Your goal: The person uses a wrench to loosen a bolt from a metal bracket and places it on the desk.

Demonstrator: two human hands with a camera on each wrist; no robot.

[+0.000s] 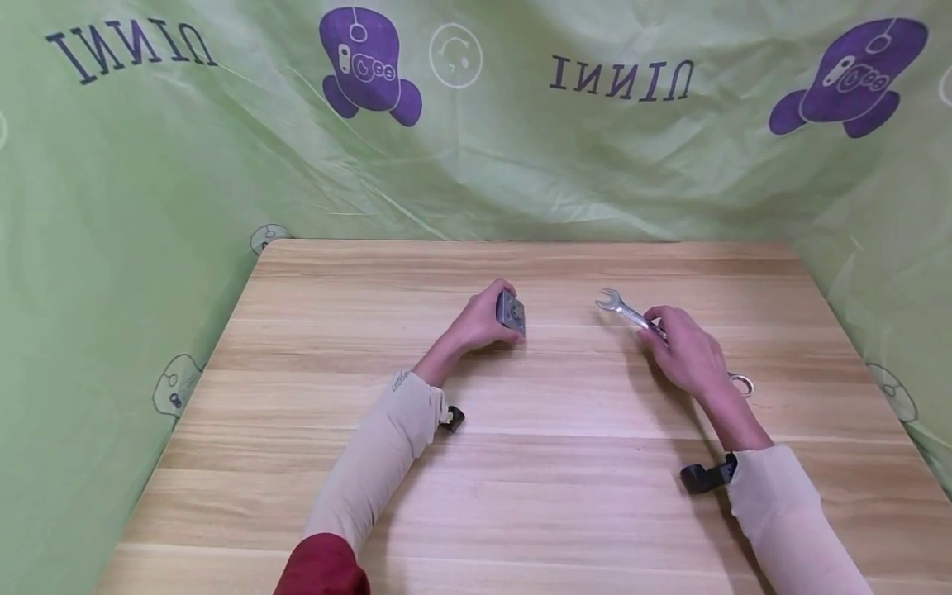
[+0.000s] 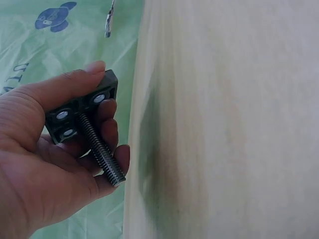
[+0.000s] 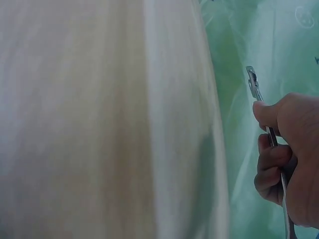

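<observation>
My left hand grips a dark, square-cornered metal block by its edges, at the middle of the table's far half. In the left wrist view a threaded bolt sticks out from the block's underside, which has round pale spots. The fingers curl beside the bolt's shaft. To the right, my right hand holds a silver combination wrench around its shank. The wrench's open end points toward the block, a gap away from it; its ring end shows behind the wrist.
A wood-grain table lies under both hands. Green printed cloth hangs behind it and on both sides. Black camera mounts stick out from the sleeves at each wrist.
</observation>
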